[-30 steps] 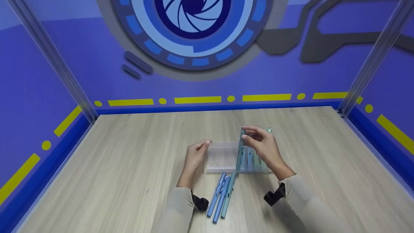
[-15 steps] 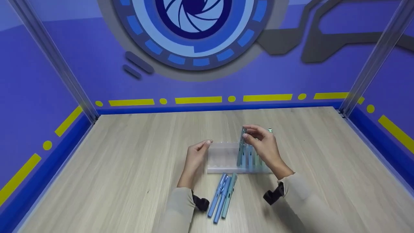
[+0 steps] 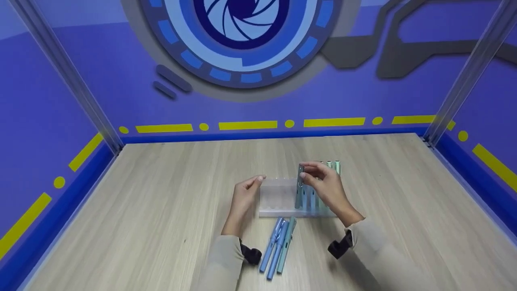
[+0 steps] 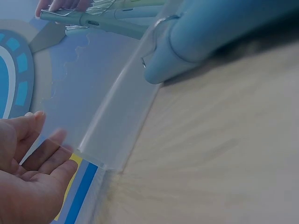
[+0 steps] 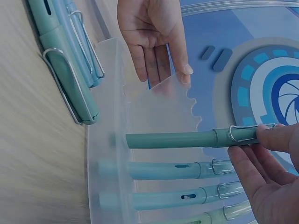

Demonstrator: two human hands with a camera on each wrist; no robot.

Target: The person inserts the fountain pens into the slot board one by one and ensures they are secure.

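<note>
A translucent plastic pen stand (image 3: 278, 194) sits mid-table, with several blue and green pens upright in its right part. My left hand (image 3: 245, 194) pinches the stand's upper left corner between thumb and fingers; the left wrist view shows this hand (image 4: 35, 172) beside the clear panel. With thumb and fingertips, my right hand (image 3: 328, 186) pinches the capped end of a dark green fountain pen (image 5: 173, 140). That pen stands upright, its lower end behind the stand's front lip (image 5: 108, 140), left of a blue pen (image 5: 187, 170). Whether its tip touches the bottom cannot be told.
In front of the stand, two blue pens (image 3: 272, 252) and a green pen (image 3: 286, 246) lie on the wooden table (image 3: 169, 202). Printed blue panels (image 3: 250, 109) rise at the back and both sides.
The green pen has gone from over the stand's front lip to behind it, then slightly down and left with my right hand. My left hand stays at the corner.
</note>
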